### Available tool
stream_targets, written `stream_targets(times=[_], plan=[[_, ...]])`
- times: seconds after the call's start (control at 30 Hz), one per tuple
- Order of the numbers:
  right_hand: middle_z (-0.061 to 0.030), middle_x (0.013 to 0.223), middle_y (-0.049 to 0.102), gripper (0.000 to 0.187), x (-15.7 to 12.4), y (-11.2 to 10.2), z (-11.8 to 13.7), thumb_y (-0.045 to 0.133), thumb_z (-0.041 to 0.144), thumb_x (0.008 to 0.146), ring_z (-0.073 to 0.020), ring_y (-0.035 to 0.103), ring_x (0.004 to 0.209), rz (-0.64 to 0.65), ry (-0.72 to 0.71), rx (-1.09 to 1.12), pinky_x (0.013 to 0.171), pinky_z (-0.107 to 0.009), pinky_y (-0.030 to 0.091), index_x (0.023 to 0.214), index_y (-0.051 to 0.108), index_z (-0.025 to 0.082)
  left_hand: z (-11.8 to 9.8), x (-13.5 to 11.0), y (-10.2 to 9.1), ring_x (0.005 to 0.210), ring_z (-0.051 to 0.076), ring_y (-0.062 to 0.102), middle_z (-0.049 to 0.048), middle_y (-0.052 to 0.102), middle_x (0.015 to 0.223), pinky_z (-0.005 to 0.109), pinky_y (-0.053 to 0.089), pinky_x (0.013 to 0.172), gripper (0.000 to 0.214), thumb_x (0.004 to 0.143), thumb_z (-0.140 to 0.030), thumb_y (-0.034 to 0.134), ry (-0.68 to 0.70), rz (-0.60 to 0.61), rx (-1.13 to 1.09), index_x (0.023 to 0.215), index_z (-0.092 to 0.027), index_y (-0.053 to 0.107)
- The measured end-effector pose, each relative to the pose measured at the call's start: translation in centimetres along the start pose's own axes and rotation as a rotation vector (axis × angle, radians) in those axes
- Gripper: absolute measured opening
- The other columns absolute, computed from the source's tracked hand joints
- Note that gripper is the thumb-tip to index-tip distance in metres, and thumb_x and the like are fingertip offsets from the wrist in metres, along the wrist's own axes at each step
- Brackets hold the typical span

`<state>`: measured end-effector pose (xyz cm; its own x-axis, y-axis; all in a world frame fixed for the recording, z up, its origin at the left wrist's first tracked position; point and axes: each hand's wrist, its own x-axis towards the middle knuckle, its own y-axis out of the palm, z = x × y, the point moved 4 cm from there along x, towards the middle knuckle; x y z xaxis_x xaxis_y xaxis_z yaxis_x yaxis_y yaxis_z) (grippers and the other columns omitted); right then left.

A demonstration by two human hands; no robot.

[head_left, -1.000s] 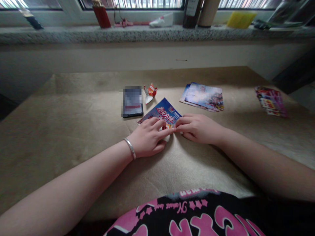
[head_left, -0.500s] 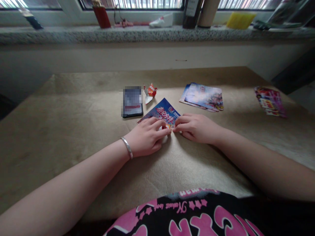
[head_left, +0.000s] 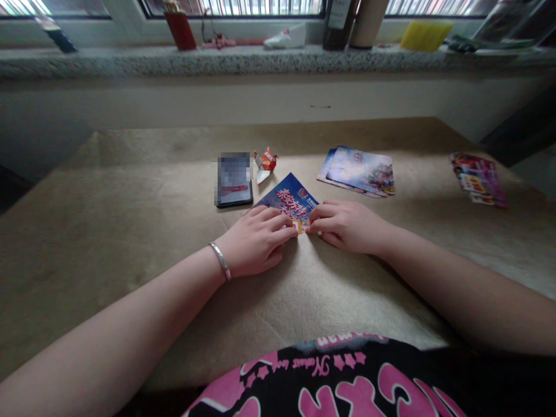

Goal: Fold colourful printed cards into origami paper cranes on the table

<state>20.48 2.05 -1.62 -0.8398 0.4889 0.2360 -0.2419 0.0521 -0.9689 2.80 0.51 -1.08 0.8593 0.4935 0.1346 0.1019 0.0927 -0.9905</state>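
Observation:
A blue printed paper sheet [head_left: 290, 200] with red lettering lies on the tan table [head_left: 130, 220], one corner pointing away from me. My left hand [head_left: 256, 240], with a silver bracelet on the wrist, rests curled on the sheet's near left edge, fingertips pressing the paper down. My right hand [head_left: 347, 226] is curled at the near right edge, its fingers pinched on the paper. The fingertips of both hands sit close together at the sheet's near corner, which they hide.
A dark phone [head_left: 233, 180] lies just behind the sheet, with a small folded red-and-white paper figure [head_left: 264, 162] beside it. A stack of printed sheets [head_left: 360, 172] lies to the right, another leaflet [head_left: 478, 178] far right. A stone windowsill [head_left: 243, 58] holds assorted items.
My left hand has slid a little to the left along the sheet's near edge, uncovering a small orange patch of the print. My right hand has barely moved.

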Motion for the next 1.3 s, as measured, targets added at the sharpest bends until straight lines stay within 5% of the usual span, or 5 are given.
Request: stream_targets(times=[0.67, 1.3], plan=[[-0.0068, 0.097, 0.065, 0.024, -0.1, 0.2, -0.1, 0.048, 0.017, 0.084, -0.0176, 0.055, 0.083, -0.001, -0.012, 0.001, 0.071, -0.029, 0.043, 0.097, 0.068, 0.021, 0.9, -0.2, -0.8, 0.097, 0.02, 0.056, 0.0017, 0.067, 0.102, 0.036, 0.042, 0.092, 0.026, 0.084, -0.017, 0.046, 0.11, -0.005, -0.075, 0.103, -0.021, 0.064], [-0.0062, 0.099, 0.065, 0.025, -0.1, 0.3, -0.1, 0.049, 0.016, 0.083, -0.0168, 0.054, 0.083, 0.005, -0.011, -0.001, 0.069, -0.029, 0.042, 0.097, 0.068, 0.022, 2.5, -1.2, -0.5, 0.09, 0.014, 0.06, 0.0025, 0.068, 0.097, 0.032, 0.046, 0.091, 0.032, 0.082, -0.008, 0.04, 0.079, 0.014, -0.339, 0.087, -0.02, 0.069]])
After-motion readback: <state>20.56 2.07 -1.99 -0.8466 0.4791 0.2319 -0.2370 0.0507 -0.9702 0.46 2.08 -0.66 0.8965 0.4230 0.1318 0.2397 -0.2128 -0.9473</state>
